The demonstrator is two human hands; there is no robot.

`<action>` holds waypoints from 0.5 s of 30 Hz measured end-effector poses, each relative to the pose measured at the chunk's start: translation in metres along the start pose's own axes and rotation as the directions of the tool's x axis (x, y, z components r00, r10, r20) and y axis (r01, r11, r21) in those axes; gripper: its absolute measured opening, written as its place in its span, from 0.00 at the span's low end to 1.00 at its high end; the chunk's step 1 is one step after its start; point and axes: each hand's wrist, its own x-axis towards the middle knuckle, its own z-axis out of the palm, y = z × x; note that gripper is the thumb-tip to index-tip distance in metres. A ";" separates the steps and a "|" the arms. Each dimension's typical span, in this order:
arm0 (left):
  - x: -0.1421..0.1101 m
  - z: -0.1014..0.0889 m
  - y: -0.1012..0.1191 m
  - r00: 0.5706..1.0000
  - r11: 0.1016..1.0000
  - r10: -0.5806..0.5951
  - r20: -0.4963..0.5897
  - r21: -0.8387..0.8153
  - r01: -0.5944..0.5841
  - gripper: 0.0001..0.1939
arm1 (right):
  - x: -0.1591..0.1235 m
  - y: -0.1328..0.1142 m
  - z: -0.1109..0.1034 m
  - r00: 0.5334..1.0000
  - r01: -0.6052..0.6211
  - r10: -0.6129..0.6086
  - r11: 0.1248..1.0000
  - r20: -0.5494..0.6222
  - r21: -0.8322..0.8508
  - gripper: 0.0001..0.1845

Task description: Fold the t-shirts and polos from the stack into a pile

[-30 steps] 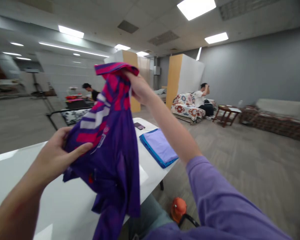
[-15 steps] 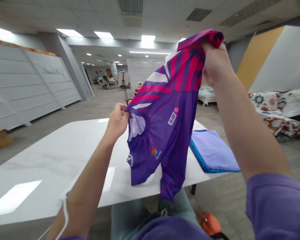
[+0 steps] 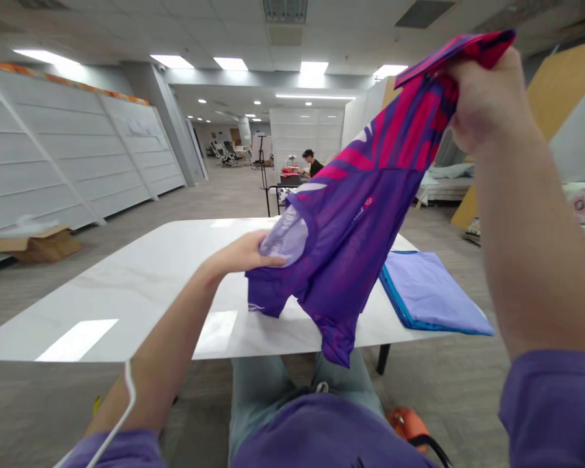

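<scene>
A purple and pink sports shirt (image 3: 355, 221) hangs stretched between my two hands above a white table (image 3: 141, 286). My right hand (image 3: 487, 97) is raised at the upper right, fingers closed on the shirt's pink top edge. Lower, over the table's middle, my left hand (image 3: 246, 253) grips the shirt at its collar opening, thumb on the pale inside of the fabric. The shirt's lower hem dangles past the table's near edge, in front of my lap.
A folded lilac and blue cloth (image 3: 431, 292) lies on the table's right end. An orange object (image 3: 409, 426) sits on the floor by my right leg. A person (image 3: 312, 162) sits far behind the table. A cardboard box (image 3: 34, 244) lies on the floor at left.
My right hand has lifted the pink edge higher and to the right. My left hand has dropped towards the table and shifted its hold to the collar opening. The camera has turned left.
</scene>
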 end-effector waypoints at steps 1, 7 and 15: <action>-0.008 0.012 -0.017 0.996 0.995 -0.090 0.016 -0.041 0.091 0.33 | -0.003 0.006 -0.001 1.000 -0.004 0.004 1.000 0.012 -0.012 0.30; -0.021 0.042 -0.083 0.962 0.946 -0.252 -0.103 -0.236 0.222 0.29 | -0.032 0.056 -0.035 0.963 -0.256 0.268 0.936 0.017 -0.240 0.29; 0.031 -0.016 -0.009 0.947 0.939 -0.209 -0.245 -0.322 0.124 0.12 | -0.179 0.131 0.012 0.845 -0.127 0.223 0.967 0.486 -0.222 0.16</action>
